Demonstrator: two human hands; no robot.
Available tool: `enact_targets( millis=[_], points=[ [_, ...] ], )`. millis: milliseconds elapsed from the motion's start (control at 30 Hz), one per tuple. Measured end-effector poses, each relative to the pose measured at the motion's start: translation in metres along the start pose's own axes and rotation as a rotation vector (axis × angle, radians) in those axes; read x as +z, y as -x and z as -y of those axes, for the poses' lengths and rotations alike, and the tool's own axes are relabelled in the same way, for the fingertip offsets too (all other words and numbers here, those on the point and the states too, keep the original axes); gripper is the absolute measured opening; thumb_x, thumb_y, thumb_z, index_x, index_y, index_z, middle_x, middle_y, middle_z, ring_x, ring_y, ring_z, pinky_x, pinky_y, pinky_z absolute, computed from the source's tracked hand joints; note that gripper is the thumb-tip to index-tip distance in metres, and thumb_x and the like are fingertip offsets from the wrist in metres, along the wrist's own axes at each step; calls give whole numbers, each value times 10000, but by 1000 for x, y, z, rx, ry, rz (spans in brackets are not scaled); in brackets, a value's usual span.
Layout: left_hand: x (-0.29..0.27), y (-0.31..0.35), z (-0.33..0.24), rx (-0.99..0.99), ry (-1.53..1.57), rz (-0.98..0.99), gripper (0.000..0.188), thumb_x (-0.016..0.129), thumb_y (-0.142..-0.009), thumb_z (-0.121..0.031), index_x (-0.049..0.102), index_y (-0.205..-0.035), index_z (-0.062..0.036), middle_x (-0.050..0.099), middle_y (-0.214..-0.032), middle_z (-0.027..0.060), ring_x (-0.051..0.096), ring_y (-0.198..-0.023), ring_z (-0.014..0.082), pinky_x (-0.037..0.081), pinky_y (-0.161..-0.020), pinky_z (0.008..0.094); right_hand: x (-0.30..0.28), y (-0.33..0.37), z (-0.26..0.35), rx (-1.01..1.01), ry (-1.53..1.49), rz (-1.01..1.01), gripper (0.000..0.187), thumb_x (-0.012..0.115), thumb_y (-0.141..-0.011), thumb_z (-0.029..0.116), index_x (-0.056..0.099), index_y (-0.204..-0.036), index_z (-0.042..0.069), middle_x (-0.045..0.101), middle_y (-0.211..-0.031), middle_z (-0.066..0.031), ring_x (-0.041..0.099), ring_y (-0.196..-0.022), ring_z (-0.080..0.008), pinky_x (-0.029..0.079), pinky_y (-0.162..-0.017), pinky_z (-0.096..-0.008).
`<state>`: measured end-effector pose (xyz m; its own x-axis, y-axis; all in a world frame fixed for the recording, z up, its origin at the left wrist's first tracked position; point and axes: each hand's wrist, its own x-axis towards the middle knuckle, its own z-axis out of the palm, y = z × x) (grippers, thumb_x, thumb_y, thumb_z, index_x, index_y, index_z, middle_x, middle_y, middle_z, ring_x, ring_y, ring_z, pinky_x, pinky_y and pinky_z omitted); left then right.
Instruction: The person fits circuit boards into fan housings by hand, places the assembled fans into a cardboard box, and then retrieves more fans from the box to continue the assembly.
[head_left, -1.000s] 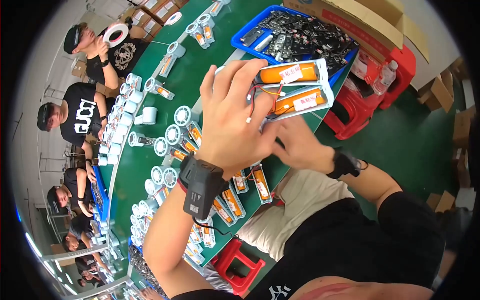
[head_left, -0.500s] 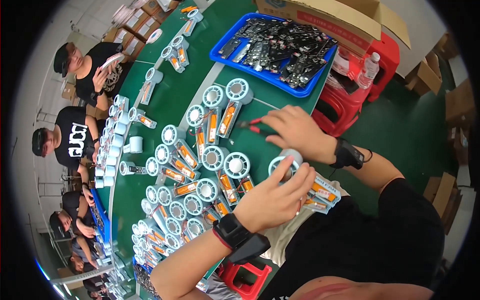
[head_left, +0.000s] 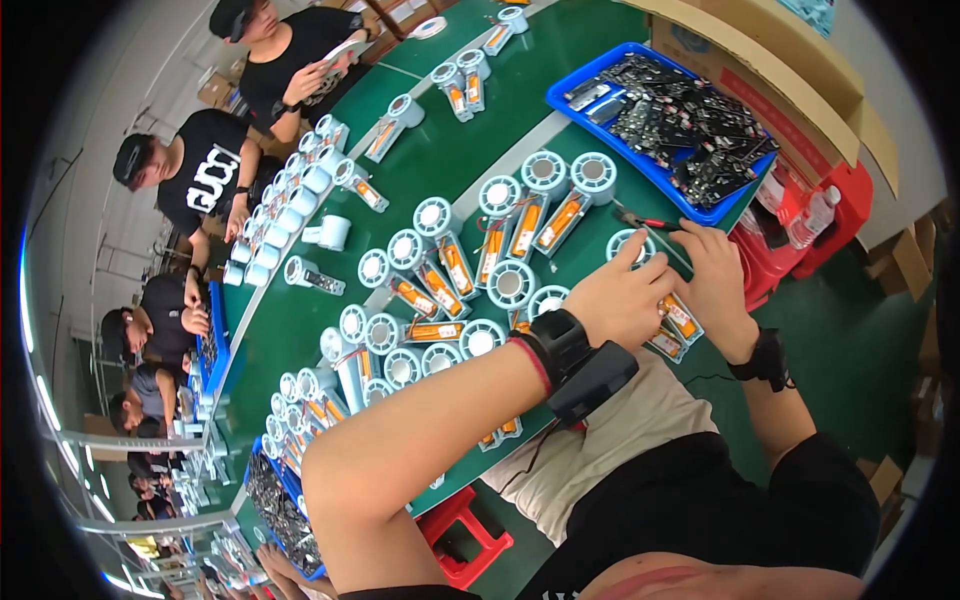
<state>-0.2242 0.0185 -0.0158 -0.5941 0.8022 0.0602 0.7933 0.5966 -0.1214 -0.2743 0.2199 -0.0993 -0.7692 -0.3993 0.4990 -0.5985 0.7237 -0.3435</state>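
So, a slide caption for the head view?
Left hand holding a pale blue housing, right hand beside red-handled pliers.

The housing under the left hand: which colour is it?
The housing is pale blue, in the head view.

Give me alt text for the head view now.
The left hand holds a pale-blue fan beside the right hand and red-handled pliers. More fans crowd the green table; beyond are a blue tray and co-workers.

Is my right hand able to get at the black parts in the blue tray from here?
Probably yes: the right hand is just short of the near corner of the blue tray, nothing appears to stand between them, and the black parts lie uncovered.
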Motion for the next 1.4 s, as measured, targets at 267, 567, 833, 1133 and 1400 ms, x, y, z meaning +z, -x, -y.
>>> enact_targets(
  millis=[267, 567, 833, 1133, 1400],
  points=[
    [-6, 19, 4, 32, -400, 51, 231, 650, -857, -228, 808, -935, -79, 618, -1364, 103, 436, -1416, 322, 250, -1225, 586, 5, 2, 10, -12, 60, 5, 416, 799, -802, 140, 664, -1185, 45, 591, -1388, -158, 551, -1242, -388, 468, -983, -488],
    [-15, 28, -6, -206, -163, -295, 143, 667, -805, -165, 741, -868, -59, 640, -1201, 134, 530, -1309, 317, 343, -1175, 564, 8, 8, 24, -26, 28, -53, 292, 779, -842, 151, 674, -1093, 44, 601, -1350, -182, 540, -1264, -399, 438, -1004, -474],
    [-18, 105, 103, -516, -142, -227, 165, 693, -757, -139, 689, -916, -95, 627, -993, 88, 604, -1041, 284, 465, -928, 474, 12, -5, 8, -155, -267, -211, 158, 699, -827, -14, 671, -978, 21, 657, -1220, -149, 581, -1204, -393, 449, -1023, -474],
    [35, 278, 208, -1417, -220, 78, 346, 662, -895, -327, 729, -1148, -101, 673, -1206, 158, 620, -1179, 358, 501, -995, 491, 37, -15, 5, -250, -282, -262, 173, 650, -769, -92, 645, -914, 2, 680, -1038, -142, 629, -1037, -379, 499, -915, -455],
    [49, 262, 274, -1520, -27, 21, 428, 648, -854, -304, 726, -1207, -75, 686, -1250, 226, 647, -1186, 392, 533, -994, 496, 33, -12, -4, -244, -316, -199, 170, 606, -745, -123, 617, -864, -2, 650, -949, -145, 618, -929, -372, 506, -829, -429]
  ],
)
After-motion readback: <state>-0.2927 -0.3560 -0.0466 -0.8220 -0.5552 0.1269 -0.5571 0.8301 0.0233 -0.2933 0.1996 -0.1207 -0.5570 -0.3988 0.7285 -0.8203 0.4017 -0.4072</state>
